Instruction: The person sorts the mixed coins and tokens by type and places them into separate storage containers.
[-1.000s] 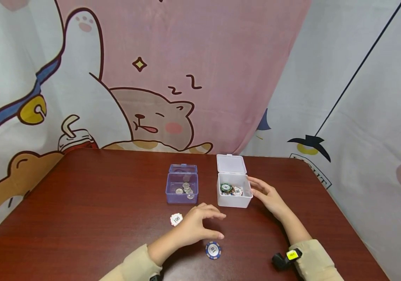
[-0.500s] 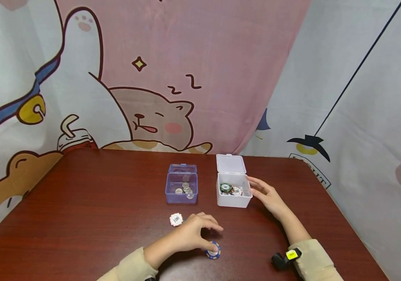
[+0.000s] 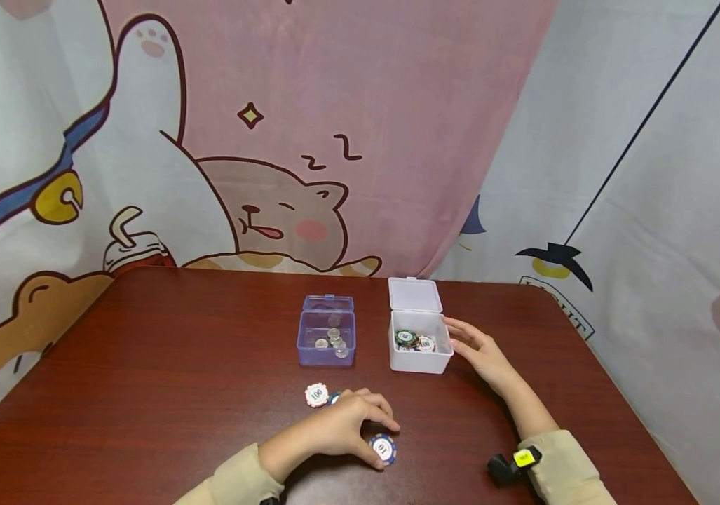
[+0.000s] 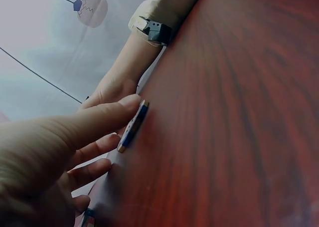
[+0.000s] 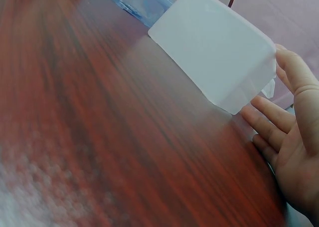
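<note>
On the table lies a blue-edged poker chip (image 3: 383,449) marked 10. My left hand (image 3: 342,423) spans it with bent fingers, the thumb (image 4: 130,101) close along one edge and the fingertips near the other; the chip lies flat. Beyond that hand, a white poker chip (image 3: 317,395) marked 100 lies beside a dark blue chip (image 3: 334,398), partly hidden by my fingers. My right hand (image 3: 488,360) rests against the right side of a white box (image 3: 421,361), fingers fairly straight. Inside the box are several chips (image 3: 406,338), its lid tipped back.
A translucent blue box (image 3: 327,356) with its lid raised stands left of the white box and holds several silver coins (image 3: 336,340). The wooden table (image 3: 164,379) ends at a patterned curtain (image 3: 397,140) behind. Both wrists carry straps with black devices.
My left hand has lowered around the chip marked 10; its thumb has shifted from above the chip to its near edge. The chip stays in place. My right hand has not moved.
</note>
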